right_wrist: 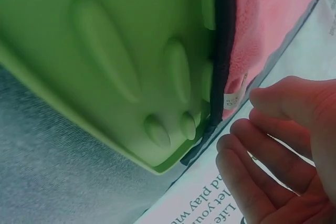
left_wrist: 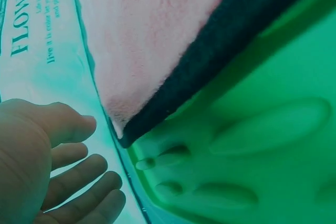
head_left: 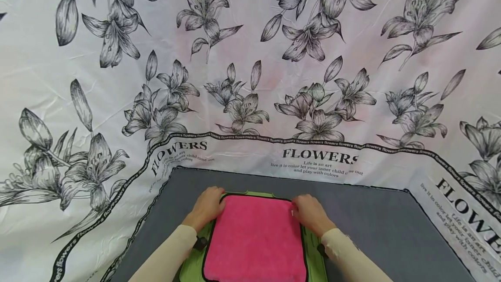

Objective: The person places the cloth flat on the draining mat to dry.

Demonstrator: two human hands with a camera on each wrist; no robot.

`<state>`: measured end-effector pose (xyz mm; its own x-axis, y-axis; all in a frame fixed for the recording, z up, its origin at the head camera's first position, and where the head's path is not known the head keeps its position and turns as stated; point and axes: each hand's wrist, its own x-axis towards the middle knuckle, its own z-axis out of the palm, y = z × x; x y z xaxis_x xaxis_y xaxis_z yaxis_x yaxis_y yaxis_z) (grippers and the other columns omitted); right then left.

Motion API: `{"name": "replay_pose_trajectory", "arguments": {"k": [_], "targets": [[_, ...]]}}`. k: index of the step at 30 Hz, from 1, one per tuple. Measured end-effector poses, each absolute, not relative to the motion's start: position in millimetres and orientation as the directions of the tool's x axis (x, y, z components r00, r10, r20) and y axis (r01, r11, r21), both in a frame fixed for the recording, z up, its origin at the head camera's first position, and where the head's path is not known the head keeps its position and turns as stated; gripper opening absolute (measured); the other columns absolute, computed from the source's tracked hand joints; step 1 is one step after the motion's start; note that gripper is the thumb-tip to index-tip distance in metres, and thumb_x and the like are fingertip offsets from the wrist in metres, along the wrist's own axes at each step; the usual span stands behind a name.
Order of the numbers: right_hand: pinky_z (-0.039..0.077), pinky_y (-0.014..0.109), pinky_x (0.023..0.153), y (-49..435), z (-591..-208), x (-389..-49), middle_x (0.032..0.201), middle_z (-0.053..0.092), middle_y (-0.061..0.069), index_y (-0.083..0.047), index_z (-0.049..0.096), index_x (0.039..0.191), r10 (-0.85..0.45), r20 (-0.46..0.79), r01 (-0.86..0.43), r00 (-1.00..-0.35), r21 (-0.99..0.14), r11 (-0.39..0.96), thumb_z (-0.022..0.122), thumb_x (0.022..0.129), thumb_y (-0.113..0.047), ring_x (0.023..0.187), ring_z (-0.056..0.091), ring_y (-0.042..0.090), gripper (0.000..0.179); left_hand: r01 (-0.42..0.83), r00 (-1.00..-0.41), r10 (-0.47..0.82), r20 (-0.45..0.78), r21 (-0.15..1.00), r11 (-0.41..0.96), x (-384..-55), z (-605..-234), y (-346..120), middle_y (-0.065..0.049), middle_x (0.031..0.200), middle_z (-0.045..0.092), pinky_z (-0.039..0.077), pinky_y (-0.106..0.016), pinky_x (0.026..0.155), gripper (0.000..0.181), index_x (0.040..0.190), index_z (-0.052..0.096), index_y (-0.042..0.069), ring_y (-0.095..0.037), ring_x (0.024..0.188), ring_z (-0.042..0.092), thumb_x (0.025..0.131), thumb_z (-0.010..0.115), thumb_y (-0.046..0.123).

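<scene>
A bright pink fleecy cloth (head_left: 256,238) with black edging lies flat on a green plastic tray (head_left: 318,258) with raised oval ridges. My left hand (head_left: 208,207) is at the cloth's far left corner. In the left wrist view, this hand (left_wrist: 63,166) has loosely bent fingers and nothing between them. At the far right corner is my right hand (head_left: 311,212). The right wrist view has that hand (right_wrist: 278,150) beside the corner, thumb and fingers apart, close to a small white tag (right_wrist: 232,99) on the cloth.
The tray stands on a dark grey table top (head_left: 368,225). Around the table's back and sides hangs a white sheet (head_left: 242,156) printed with flowers and lettering. Dark straps with wrist cameras (head_left: 201,243) sit at both wrists, near the tray's sides.
</scene>
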<state>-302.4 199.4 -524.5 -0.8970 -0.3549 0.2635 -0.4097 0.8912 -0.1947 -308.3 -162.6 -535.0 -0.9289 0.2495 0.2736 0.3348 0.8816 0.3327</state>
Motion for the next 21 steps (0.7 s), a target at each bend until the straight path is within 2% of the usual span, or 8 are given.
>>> {"name": "replay_pose_trajectory", "arguments": {"k": [2,5,7,11,14,18,21], "targets": [[0.038,0.032,0.056,200.9,-524.1,-299.5,0.057,0.043,-0.008,-0.02,0.055,0.06,-0.359,0.257,-0.413,-0.897,-0.199,0.889,0.079,0.089,0.0,0.058,0.04,0.011,0.043,0.338,-0.928,0.255,0.27,0.332,0.881,-304.7,-533.8,-164.2,-0.016,0.113,0.077,0.064,-0.05,0.09,0.026,0.124,0.078,0.0,-0.035,0.109,0.074,0.099,0.078,0.01],[0.04,0.032,0.057,202.2,-523.7,-294.2,0.059,0.05,-0.009,-0.02,0.061,0.064,-0.355,0.247,-0.406,-0.902,-0.202,0.891,0.082,0.091,-0.004,0.058,0.043,0.01,0.038,0.355,-0.922,0.271,0.275,0.327,0.876,-298.7,-530.8,-166.1,-0.017,0.114,0.077,0.064,-0.051,0.09,0.028,0.124,0.078,0.0,-0.035,0.109,0.074,0.098,0.079,0.009],[0.043,0.033,0.058,202.8,-523.3,-290.7,0.062,0.057,-0.007,-0.018,0.07,0.069,-0.356,0.243,-0.407,-0.902,-0.207,0.89,0.084,0.092,-0.006,0.059,0.048,0.011,0.029,0.371,-0.915,0.285,0.285,0.317,0.873,-294.7,-528.2,-167.1,-0.017,0.115,0.077,0.064,-0.051,0.091,0.028,0.124,0.078,0.0,-0.036,0.109,0.074,0.098,0.079,0.009],[0.056,0.037,0.064,204.7,-521.0,-281.1,0.08,0.076,0.001,-0.011,0.084,0.09,-0.366,0.241,-0.417,-0.899,-0.215,0.883,0.087,0.091,-0.008,0.069,0.066,0.017,0.005,0.409,-0.9,0.324,0.292,0.311,0.858,-284.4,-522.5,-169.0,-0.018,0.116,0.078,0.064,-0.054,0.092,0.028,0.122,0.078,-0.001,-0.037,0.11,0.075,0.096,0.081,0.008],[0.064,0.042,0.072,205.8,-516.9,-271.9,0.092,0.082,0.005,-0.009,0.087,0.1,-0.392,0.242,-0.441,-0.887,-0.2,0.875,0.087,0.089,-0.005,0.081,0.076,0.024,0.012,0.437,-0.891,0.358,0.28,0.311,0.844,-274.0,-517.2,-170.9,-0.018,0.118,0.078,0.063,-0.055,0.093,0.032,0.123,0.078,-0.002,-0.038,0.112,0.075,0.094,0.084,0.008],[0.066,0.046,0.076,205.7,-508.2,-259.0,0.097,0.083,0.006,-0.007,0.086,0.104,-0.427,0.217,-0.468,-0.878,-0.191,0.863,0.086,0.087,-0.002,0.088,0.078,0.027,0.017,0.483,-0.872,0.42,0.253,0.294,0.825,-260.2,-509.8,-173.8,-0.012,0.102,0.078,0.062,-0.044,0.076,0.028,0.116,0.079,0.0,-0.026,0.092,0.075,0.091,0.088,0.01],[0.066,0.045,0.075,206.0,-501.8,-249.0,0.099,0.083,0.007,-0.007,0.086,0.106,-0.46,0.198,-0.495,-0.865,-0.196,0.846,0.086,0.086,-0.001,0.089,0.079,0.027,0.02,0.526,-0.849,0.476,0.229,0.291,0.799,-249.9,-503.1,-176.8,-0.005,0.085,0.071,0.052,-0.034,0.064,0.019,0.102,0.077,0.007,-0.013,0.074,0.063,0.089,0.09,0.011]]}}
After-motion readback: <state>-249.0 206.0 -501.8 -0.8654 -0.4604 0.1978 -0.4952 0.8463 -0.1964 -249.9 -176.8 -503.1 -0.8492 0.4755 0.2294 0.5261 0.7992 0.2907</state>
